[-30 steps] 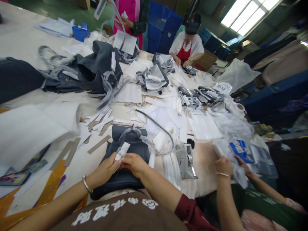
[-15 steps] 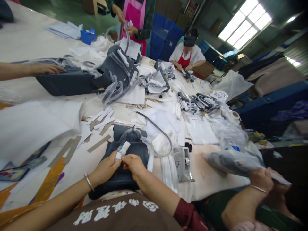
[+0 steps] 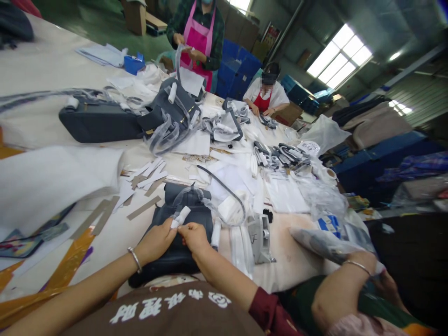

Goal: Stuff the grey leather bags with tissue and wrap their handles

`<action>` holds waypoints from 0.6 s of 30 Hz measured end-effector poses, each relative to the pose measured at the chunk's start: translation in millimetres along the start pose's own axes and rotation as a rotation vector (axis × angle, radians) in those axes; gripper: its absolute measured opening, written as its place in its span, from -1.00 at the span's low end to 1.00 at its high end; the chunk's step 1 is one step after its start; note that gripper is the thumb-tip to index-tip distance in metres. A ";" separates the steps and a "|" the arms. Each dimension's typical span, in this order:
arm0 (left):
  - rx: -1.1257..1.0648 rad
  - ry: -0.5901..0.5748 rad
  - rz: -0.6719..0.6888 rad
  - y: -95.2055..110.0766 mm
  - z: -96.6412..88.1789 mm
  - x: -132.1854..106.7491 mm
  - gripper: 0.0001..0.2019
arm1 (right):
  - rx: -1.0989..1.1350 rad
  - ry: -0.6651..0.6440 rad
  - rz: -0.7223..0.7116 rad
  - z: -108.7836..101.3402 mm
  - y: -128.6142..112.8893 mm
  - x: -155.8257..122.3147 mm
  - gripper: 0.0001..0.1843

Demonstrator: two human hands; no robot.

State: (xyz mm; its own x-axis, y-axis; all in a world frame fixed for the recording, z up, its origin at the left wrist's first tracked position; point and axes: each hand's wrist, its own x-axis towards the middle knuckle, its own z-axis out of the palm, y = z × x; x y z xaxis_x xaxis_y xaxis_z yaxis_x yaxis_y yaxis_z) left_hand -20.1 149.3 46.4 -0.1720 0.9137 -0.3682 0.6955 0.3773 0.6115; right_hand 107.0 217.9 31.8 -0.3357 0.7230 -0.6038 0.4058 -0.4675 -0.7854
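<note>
A dark blue-grey handbag (image 3: 184, 254) lies flat on the table right in front of me, its flap toward the far side. Over it, my left hand (image 3: 159, 240) pinches a white wrapping strip (image 3: 181, 217) that is wound around part of the bag's strap. Clear plastic film (image 3: 191, 196) covers the strap beyond the wrap. My right hand (image 3: 193, 237) pinches the lower end of the same white strip, its fingertips close beside the left thumb. A white roll (image 3: 216, 233) lies against the bag's right side.
A grey metal tape dispenser (image 3: 258, 239) stands to the right. Cut strips (image 3: 149, 177) lie scattered at left, near white sheet foam (image 3: 59, 172). More handbags (image 3: 101, 121) are further back. A co-worker's arm (image 3: 345, 284) handles a plastic-wrapped item at right; other people work across the table.
My view has shifted slightly. Both my hands stay at the white strip with little movement. The co-worker's hand at the far left has left the bag, and the right-hand co-worker's wrapped item has shifted.
</note>
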 end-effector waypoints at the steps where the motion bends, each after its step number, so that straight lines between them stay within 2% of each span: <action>1: 0.049 0.013 -0.007 0.6 1.6 -0.4 -0.66 | -0.071 0.015 -0.038 -0.6 1.6 0.1 -0.80; 4: 0.158 0.041 -0.028 4.3 4.1 -2.6 -0.67 | -0.320 0.050 -0.160 -3.2 -0.1 -2.7 -0.81; 10: 0.251 0.037 0.034 8.5 5.3 -9.0 -0.66 | -0.745 0.022 -0.275 -5.0 -23.4 -19.2 -0.76; 14: 0.242 0.016 0.079 9.5 3.8 -13.4 -0.66 | -0.832 -0.089 -0.328 -7.5 -30.8 -20.4 -0.72; 18: 0.171 -0.031 0.123 11.3 -0.9 -17.6 -0.69 | -0.728 -0.256 -0.353 -15.1 -31.2 -15.3 -0.70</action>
State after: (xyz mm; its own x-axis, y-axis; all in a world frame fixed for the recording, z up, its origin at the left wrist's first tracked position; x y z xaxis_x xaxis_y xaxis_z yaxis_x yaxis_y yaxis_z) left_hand -9.8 137.7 60.4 -0.0586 0.9451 -0.3214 0.8185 0.2298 0.5265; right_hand 112.3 229.0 67.7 -0.6922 0.5863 -0.4208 0.6574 0.2717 -0.7028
